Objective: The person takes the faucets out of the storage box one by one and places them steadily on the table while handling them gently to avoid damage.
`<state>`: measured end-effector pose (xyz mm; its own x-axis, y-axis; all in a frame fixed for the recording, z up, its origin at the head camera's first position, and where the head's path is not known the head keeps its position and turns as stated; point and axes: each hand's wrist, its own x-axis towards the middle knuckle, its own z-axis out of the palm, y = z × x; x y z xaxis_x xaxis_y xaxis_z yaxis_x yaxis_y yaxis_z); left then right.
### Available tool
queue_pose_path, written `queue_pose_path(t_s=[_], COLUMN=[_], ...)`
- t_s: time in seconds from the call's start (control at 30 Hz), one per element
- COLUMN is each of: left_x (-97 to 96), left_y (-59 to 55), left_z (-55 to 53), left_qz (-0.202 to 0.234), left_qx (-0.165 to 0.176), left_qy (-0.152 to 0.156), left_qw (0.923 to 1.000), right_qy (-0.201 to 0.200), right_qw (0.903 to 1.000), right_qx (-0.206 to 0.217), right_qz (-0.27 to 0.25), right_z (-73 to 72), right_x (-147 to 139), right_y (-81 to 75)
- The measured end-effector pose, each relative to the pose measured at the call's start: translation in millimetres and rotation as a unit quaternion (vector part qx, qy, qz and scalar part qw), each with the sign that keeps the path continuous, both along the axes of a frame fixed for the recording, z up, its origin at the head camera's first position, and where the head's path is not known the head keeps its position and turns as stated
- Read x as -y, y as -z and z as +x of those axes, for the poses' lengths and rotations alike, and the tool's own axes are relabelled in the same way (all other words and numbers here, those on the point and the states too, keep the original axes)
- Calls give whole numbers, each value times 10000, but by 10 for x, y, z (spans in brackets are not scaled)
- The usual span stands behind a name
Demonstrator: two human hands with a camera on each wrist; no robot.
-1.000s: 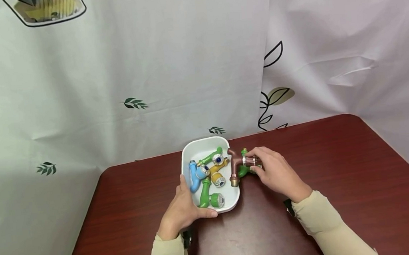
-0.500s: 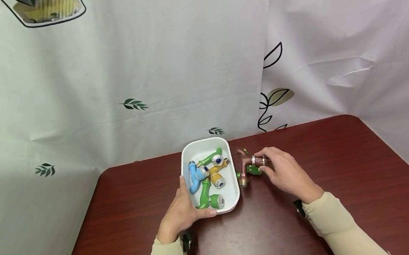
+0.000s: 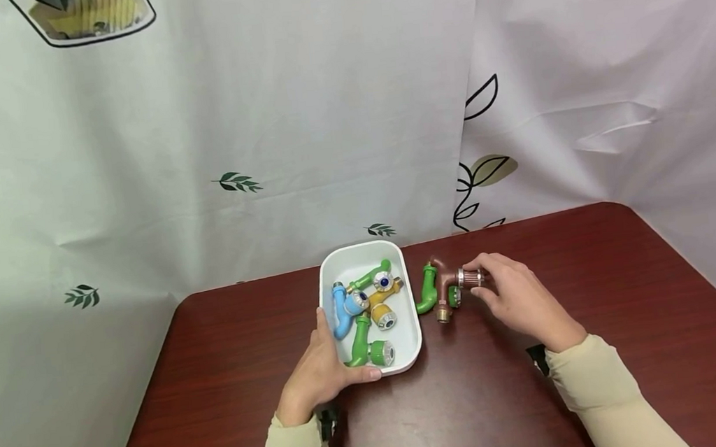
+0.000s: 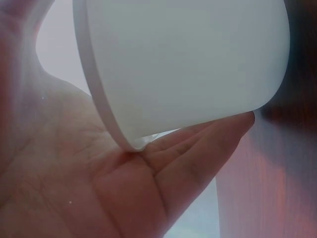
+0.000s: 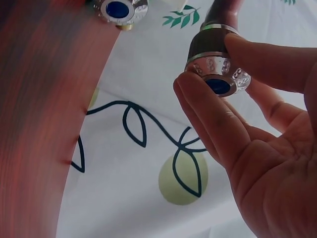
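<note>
My left hand (image 3: 319, 370) holds the near-left corner of a white plastic tub (image 3: 413, 345), its thumb along the near rim and its fingers against the left wall. Inside lie several taps: a blue tap (image 3: 341, 312), a yellow tap (image 3: 382, 313), a green tap (image 3: 361, 339) in front and another green tap (image 3: 370, 276) behind. My right hand (image 3: 515, 295) pinches the ribbed knob of a brown tap (image 3: 443, 283) between thumb and fingers. In the right wrist view the knob's silver end (image 5: 218, 74) shows a blue centre. Partly behind the brown tap is a third green tap (image 3: 428, 289).
The dark red wooden table (image 3: 460, 398) carries everything. Its back edge meets a white cloth backdrop (image 3: 324, 114) printed with leaves. The third green tap lies right beside the tub's right wall.
My right hand has moved right with the brown tap, from over the tub's right rim to beside it. More of the green tap beside the tub shows. The left hand stays put.
</note>
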<state>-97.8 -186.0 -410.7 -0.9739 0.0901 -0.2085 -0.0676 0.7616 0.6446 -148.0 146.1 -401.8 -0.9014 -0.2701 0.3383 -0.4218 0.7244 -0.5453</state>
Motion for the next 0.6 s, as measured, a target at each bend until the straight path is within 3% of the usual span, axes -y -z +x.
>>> queue_pose_path(t_s=[0.6], left_x=[-2], left_y=[-9], left_z=[-10], left_qz=[-36], left_qx=[88], left_qy=[-31], left_qw=[10000], right_qy=[-82], right_qw=[9996], right_qx=[166], right_qz=[202], right_z=[-49], right_x=[-234], right_y=[17])
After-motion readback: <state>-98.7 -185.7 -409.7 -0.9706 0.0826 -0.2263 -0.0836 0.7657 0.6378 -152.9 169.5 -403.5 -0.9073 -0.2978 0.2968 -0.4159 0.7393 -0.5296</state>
